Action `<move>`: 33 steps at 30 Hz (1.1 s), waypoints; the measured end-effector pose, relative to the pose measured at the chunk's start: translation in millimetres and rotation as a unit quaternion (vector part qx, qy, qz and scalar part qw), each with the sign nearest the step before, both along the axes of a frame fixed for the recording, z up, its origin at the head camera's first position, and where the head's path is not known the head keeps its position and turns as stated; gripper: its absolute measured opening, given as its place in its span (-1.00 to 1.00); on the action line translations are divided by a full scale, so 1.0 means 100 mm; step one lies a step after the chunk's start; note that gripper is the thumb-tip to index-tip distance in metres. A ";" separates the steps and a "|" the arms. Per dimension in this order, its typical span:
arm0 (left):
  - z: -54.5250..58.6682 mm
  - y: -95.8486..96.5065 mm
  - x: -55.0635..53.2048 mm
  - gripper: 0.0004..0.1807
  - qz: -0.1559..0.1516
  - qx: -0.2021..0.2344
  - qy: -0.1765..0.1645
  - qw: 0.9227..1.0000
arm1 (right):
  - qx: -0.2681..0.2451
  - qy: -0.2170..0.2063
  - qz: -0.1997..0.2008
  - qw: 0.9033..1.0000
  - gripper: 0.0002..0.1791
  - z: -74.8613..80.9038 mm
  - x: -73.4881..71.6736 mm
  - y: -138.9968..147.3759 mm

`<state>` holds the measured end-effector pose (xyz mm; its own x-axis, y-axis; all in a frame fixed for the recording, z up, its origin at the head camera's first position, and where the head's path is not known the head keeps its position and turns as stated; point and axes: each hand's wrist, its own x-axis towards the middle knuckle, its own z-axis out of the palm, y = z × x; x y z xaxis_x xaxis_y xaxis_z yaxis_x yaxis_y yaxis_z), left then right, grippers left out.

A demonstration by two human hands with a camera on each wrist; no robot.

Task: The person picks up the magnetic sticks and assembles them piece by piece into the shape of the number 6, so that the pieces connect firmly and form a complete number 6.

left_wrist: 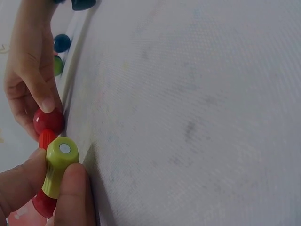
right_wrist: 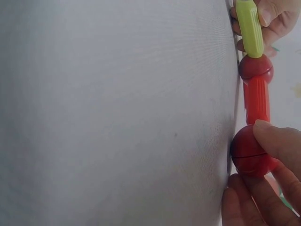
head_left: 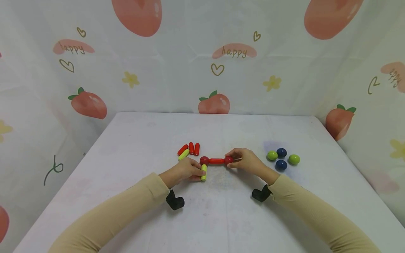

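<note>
My left hand [head_left: 186, 172] pinches a yellow-green rod [head_left: 204, 173] between thumb and fingers; a round magnet shows in the rod's near end [left_wrist: 65, 149]. The rod's far end meets a dark red ball [head_left: 204, 160]. From that ball a red ribbed rod [head_left: 216, 161] runs right to a second dark red ball [head_left: 229, 160]. My right hand [head_left: 248, 161] grips this second ball with thumb and fingers, seen close in the right wrist view. Together the pieces form an L shape at the middle of the table.
Behind the left hand lie several red rods [head_left: 191, 148] and a yellow-green rod [head_left: 184, 154]. Right of the right hand sit two green balls [head_left: 294, 159] and two dark blue balls [head_left: 281, 164]. A patterned cloth [head_left: 177, 80] hangs behind the white table [head_left: 142, 140].
</note>
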<state>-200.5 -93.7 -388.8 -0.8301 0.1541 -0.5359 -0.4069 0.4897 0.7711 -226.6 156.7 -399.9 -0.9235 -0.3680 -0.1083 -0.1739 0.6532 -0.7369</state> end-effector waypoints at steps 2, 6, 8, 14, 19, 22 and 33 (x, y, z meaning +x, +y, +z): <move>0.00 0.00 0.00 -0.65 0.000 0.001 0.000 1.000 | 0.000 -0.003 -0.002 1.000 -0.61 0.00 0.00 0.00; 0.00 -0.01 0.00 -0.66 0.001 0.004 0.000 1.000 | -0.001 -0.006 -0.001 1.000 -0.61 -0.01 -0.01 -0.01; 0.00 -0.01 0.01 -0.67 0.003 0.006 0.000 1.000 | -0.002 -0.007 0.000 1.000 -0.61 -0.01 -0.01 -0.01; 0.01 0.00 0.01 -0.66 0.004 0.002 0.000 1.000 | -0.002 -0.006 0.000 1.000 -0.59 -0.02 0.00 -0.01; -0.01 -0.01 0.00 -0.65 0.003 0.004 0.000 1.000 | -0.004 -0.007 0.002 1.000 -0.53 -0.03 0.01 0.00; -0.03 -0.01 0.00 -0.65 0.001 0.003 0.001 1.000 | -0.005 -0.008 0.006 1.000 -0.46 -0.02 0.02 0.01; -0.01 0.00 0.01 -0.66 0.001 0.007 0.002 1.000 | -0.010 0.056 0.016 0.998 -0.43 0.17 0.13 0.23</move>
